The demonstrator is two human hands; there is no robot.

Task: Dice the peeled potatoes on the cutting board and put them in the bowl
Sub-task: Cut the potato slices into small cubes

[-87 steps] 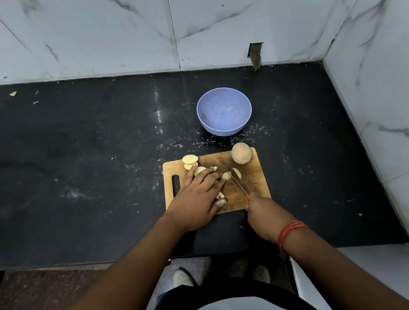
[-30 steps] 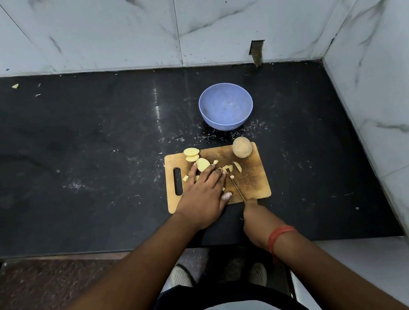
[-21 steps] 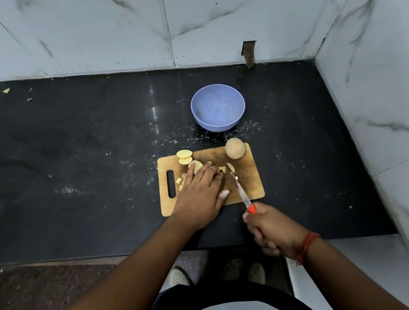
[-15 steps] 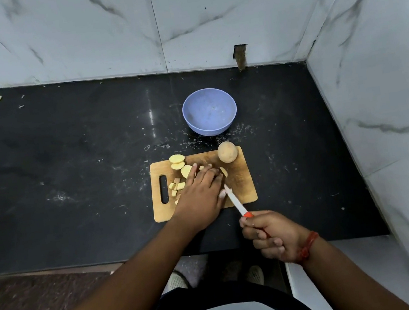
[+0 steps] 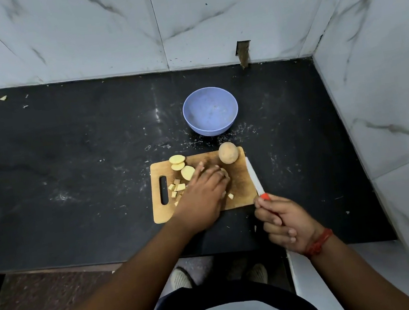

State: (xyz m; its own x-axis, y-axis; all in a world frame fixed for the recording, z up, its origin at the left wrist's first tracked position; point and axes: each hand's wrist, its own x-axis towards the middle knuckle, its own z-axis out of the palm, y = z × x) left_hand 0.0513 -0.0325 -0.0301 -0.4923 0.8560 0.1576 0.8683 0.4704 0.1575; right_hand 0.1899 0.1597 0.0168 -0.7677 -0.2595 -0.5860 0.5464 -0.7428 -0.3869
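- Since half a second ago: knife (image 5: 254, 177) swung off the cutting, blade now along the right edge of the cutting board (image 5: 238, 184), tip pointing away from the body toward the whole potato (image 5: 228, 152).
- Right hand (image 5: 286, 223) pulled back past the board's near right corner, grip clenched around the knife's red handle; red thread band (image 5: 318, 241) at the wrist.
- Left hand (image 5: 202, 196) lying palm-down across the middle of the board, fingers stretched forward and relaxed, covering potato pieces; grip released as far as can be seen, though what lies beneath is hidden.
- Whole potato at the far right corner of the board, untouched.
- Round potato slices (image 5: 178, 162) stacked at the far left part of the board, a larger slice just beside the fingertips.
- Diced potato cubes (image 5: 176, 187) scattered near the handle slot, one more cube by the near edge, right of the hand.
- Blue bowl (image 5: 212, 127) on the black tabletop (image 5: 68, 159) just beyond the board, nothing visible inside.
- Marble-tiled walls (image 5: 103, 30) behind and to the right.
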